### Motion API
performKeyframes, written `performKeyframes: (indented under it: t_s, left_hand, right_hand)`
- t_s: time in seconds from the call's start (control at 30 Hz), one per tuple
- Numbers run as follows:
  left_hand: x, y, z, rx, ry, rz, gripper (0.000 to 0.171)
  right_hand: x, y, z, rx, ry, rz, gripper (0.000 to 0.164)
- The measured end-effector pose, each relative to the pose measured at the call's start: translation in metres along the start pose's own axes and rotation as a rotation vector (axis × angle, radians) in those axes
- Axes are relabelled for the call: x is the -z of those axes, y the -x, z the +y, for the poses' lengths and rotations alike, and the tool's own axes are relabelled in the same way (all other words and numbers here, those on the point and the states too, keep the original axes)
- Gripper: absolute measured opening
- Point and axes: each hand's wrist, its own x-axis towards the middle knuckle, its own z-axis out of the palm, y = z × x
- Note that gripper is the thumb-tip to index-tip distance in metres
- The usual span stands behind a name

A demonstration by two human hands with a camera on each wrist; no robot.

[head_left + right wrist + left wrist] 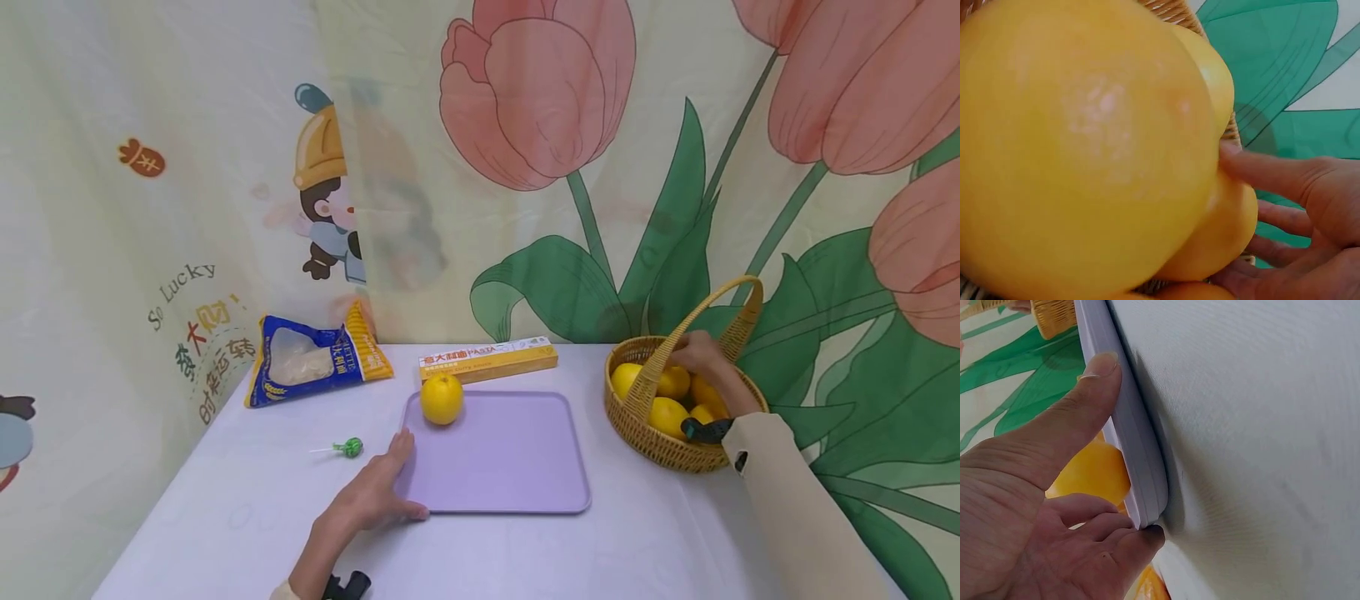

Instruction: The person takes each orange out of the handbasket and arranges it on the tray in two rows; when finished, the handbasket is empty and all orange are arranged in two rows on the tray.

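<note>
At the right of the frame, the right hand [703,354] has its grip curled about a yellow fruit [1229,228] inside the wicker basket [643,435]; the left hand [371,492], spread, touches the purple tray [502,458] below centre. The fruit looks firm, smooth, perhaps slippery, fairly light: best held round its widest part

Beige long sleeves [798,508], black wrist-worn devices [348,586], bare hands [371,492]
</note>
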Motion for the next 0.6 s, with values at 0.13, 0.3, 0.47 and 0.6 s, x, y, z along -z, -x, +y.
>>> performKeyframes:
  t_s: [0.13,0.3,0.47,0.6]
  left_hand:
    - [-0.005,-0.007,-0.013,-0.024,-0.001,0.005,0.13]
    - [-0.008,-0.009,-0.018,-0.053,-0.009,0.014,0.13]
    - [-0.005,-0.006,-0.012,-0.042,-0.014,0.007,0.129]
    - [-0.003,-0.003,-0.007,-0.024,-0.002,0.003,0.128]
  right_hand:
    - [0.002,0.003,0.0,-0.053,0.012,-0.088,0.052]
    - [0.005,0.008,0.003,-0.043,0.003,-0.141,0.062]
    - [0.005,0.013,0.007,-0.007,-0.073,-0.107,0.067]
    - [0.007,0.019,0.009,0.002,-0.141,-0.068,0.074]
